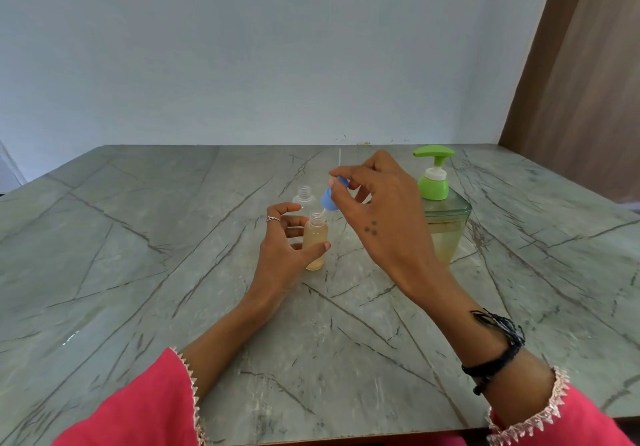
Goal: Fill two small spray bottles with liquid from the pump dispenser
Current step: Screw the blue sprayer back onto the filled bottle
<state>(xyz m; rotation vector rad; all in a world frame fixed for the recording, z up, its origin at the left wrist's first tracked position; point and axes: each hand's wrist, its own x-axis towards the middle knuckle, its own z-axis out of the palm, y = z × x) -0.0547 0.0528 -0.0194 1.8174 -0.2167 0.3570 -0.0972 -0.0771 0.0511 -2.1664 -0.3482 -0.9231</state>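
Head view: the filled spray bottle [315,242] stands upright on the marble table [138,237], amber liquid nearly to its shoulder, neck uncapped.
Left hand [284,241]: curled around that bottle, thumb across its front, steadying it.
Right hand [374,203]: fingertips pinch the blue spray cap [329,198] just above the neck, its dip tube angled toward the opening.
Second bottle [304,199]: just behind, clear, apparently empty, uncapped.
Pump dispenser [441,210]: to the right, partly full.
Progress: one bottle looks filled and awaits capping; the other remains to fill.
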